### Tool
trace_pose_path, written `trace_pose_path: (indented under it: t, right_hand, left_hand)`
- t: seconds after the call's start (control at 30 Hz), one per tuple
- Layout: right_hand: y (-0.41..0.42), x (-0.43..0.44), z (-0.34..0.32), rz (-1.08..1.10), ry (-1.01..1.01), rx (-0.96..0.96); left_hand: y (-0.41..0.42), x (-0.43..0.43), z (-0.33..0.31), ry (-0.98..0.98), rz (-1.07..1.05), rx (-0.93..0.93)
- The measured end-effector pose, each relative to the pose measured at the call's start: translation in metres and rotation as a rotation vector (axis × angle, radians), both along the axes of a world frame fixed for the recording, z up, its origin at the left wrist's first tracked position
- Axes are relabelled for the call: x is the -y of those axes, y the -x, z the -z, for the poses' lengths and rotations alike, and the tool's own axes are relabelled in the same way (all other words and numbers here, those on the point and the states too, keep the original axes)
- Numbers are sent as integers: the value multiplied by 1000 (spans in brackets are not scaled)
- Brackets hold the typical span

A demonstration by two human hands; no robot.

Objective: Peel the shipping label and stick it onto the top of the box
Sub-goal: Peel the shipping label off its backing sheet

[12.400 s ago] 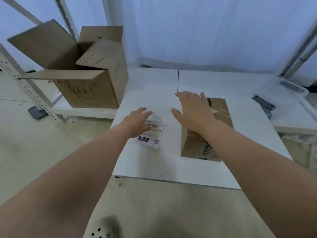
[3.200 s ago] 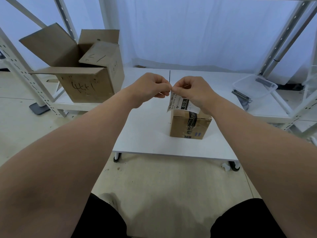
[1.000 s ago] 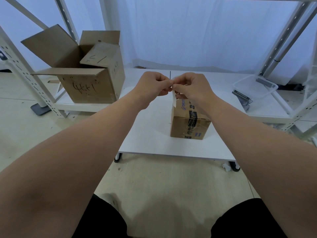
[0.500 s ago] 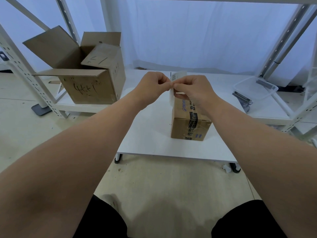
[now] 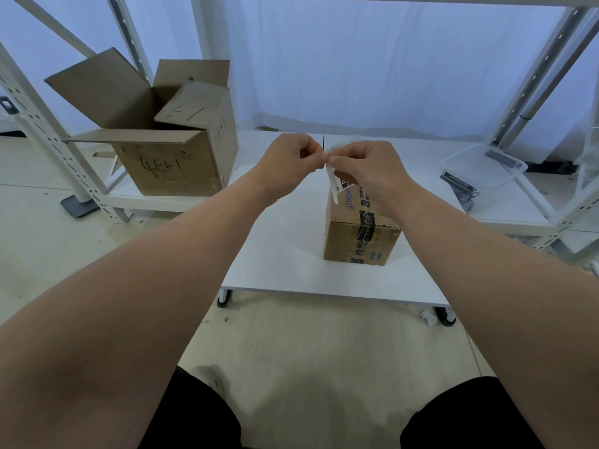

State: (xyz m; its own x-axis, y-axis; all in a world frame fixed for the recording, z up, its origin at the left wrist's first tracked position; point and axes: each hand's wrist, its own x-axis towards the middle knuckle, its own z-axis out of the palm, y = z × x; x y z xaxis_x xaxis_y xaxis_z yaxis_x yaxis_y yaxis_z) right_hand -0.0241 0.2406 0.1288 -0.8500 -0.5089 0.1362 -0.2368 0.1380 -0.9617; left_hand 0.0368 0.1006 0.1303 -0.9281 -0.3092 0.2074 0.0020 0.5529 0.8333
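Both hands, left [image 5: 293, 160] and right [image 5: 364, 170], grip pinched on label [image 5: 334, 184] above box [image 5: 358, 236]: rushed peel risks tearing or sticking to itself.

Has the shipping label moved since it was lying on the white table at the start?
Yes. The shipping label is up off the white table, pinched between the left hand and right hand above the small box.

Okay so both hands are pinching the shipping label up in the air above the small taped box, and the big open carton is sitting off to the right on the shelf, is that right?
Not quite: the head view shows the big open carton on the left, not the right. The rest holds: the left hand and right hand pinch the shipping label above the small taped box.
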Motion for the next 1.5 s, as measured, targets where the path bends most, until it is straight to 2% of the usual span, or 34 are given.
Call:
trace_pose_path:
  t: [0.4,0.5,0.67,0.8,1.2,1.5]
  right_hand:
    - [-1,0,-1,-7,25,37]
    - [0,0,0,-2,22,39]
    - [1,0,1,6,47,63]
    - [1,0,2,5,36,50]
    - [0,-1,2,-10,-11,-50]
    - [-1,-2,1,-12,-10,-61]
  left_hand:
    - [-1,0,-2,-96,9,-13]
    - [-1,1,-1,-178,24,-25]
    - [-2,3,-2,-441,46,-25]
    - [-1,4,-2,-533,35,21]
    - [2,4,-1,-558,17,49]
    - [2,1,-3,-484,-23,45]
